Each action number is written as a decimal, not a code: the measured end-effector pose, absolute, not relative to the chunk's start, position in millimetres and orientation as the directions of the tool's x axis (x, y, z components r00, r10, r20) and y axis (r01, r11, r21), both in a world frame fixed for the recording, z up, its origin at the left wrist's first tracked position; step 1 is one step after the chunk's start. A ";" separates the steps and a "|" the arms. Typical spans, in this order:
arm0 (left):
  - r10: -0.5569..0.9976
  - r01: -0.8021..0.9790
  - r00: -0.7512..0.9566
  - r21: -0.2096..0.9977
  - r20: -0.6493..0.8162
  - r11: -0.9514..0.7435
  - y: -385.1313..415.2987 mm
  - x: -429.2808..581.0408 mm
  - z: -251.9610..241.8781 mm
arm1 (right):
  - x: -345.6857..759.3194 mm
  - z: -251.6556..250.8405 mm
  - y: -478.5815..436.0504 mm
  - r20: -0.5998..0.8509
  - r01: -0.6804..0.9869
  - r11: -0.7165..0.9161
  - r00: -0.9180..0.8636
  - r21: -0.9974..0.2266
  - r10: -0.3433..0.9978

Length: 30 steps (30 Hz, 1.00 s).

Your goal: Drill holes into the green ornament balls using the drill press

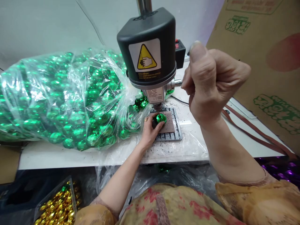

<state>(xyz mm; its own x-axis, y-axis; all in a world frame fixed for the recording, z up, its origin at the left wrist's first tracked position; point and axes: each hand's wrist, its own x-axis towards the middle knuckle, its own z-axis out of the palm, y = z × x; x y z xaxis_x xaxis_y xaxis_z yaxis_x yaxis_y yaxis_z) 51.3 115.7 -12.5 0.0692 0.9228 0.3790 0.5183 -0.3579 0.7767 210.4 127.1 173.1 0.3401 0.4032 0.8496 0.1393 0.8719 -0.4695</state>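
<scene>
A small black bench drill press (146,53) with a yellow hand-warning sticker stands in front of me. Below its chuck (158,107), my left hand (151,126) grips a shiny green faceted bauble (161,118) against the brown pad (169,122) on the slotted metal base (178,132). The bauble seems to sit in a dark holder, partly covered by my fingers. My right hand (208,81), raised at the right of the machine, is closed around the end of the feed lever (177,82); most of the lever is hidden inside the fist.
A large clear bag (63,97) full of green baubles lies left of the drill press. Dark shavings dot the white table (70,157). At right stands a cardboard box (262,62) near a brown strap (255,131). Gold baubles (57,203) fill a container below left.
</scene>
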 end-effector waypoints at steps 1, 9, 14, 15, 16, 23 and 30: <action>0.923 0.521 0.071 0.775 0.378 -0.357 116.0 51.6 -12.4 | 210.4 172.9 127.1 0.852 0.147 0.872 0.339 -0.468 0.400; 0.916 0.503 0.106 0.774 0.387 -0.385 118.8 49.4 -12.2 | 208.8 152.8 129.5 0.889 0.152 0.924 0.362 -0.352 0.279; 0.916 0.502 0.099 0.775 0.390 -0.384 118.5 50.1 -13.2 | 207.8 141.4 133.2 0.898 0.237 0.916 0.381 -0.325 0.220; 0.915 0.502 0.098 0.775 0.391 -0.385 118.4 50.3 -13.4 | 207.9 139.8 134.1 0.904 0.245 0.920 0.379 -0.305 0.199; 0.914 0.501 0.097 0.774 0.394 -0.387 118.3 50.4 -13.6 | 208.1 138.2 135.0 0.908 0.241 0.928 0.379 -0.283 0.178; 0.911 0.498 0.089 0.774 0.403 -0.391 118.1 50.5 -14.3 | 209.5 128.4 137.1 0.934 0.189 0.964 0.339 -0.186 0.114; 0.913 0.478 0.080 0.788 0.401 -0.388 117.7 51.9 -13.4 | 211.8 118.3 143.5 0.948 0.247 0.966 0.319 -0.070 -0.012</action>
<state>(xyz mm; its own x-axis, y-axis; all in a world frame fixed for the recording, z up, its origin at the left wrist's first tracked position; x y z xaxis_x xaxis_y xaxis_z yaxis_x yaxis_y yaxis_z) 51.9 117.7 -13.4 0.0805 0.9126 0.4008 0.4778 -0.3883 0.7880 211.8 143.5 118.3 0.3186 -0.0124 0.9478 0.2470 0.9664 -0.0704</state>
